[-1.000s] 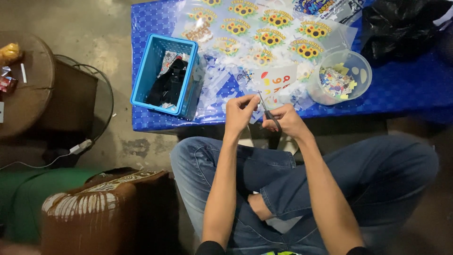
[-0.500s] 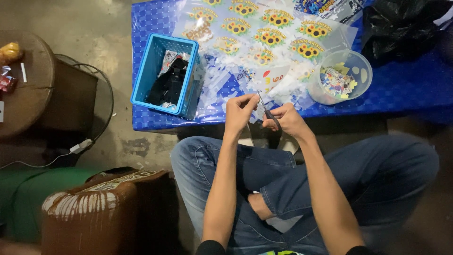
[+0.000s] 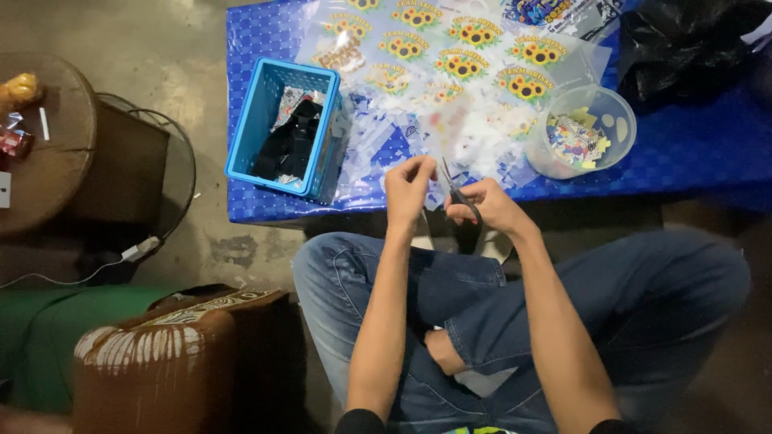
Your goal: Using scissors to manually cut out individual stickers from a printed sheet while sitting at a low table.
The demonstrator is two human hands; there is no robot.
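Scissors (image 3: 458, 193), thin and dark-handled, sit gripped in the right hand (image 3: 482, 205) at the blue patterned table's (image 3: 691, 153) near edge. Left hand (image 3: 408, 183) pinches a small scrap; what it is cannot be told. Glossy sunflower sticker sheets (image 3: 466, 56) lie beyond, beside a clear round bowl (image 3: 583, 133).

Clear plastic sheets printed with rows of yellow sunflower labels (image 3: 474, 48) lie flat across the blue table covering, between the blue basket and the clear bowl. A separate glossy pack with multicoloured print (image 3: 555, 11) lies at the top edge of the view, above the sunflower sheets. Small wrapped packets in yellow (image 3: 18, 90) and red (image 3: 13, 141) rest on the round wooden stool at the far left, well apart from the table.
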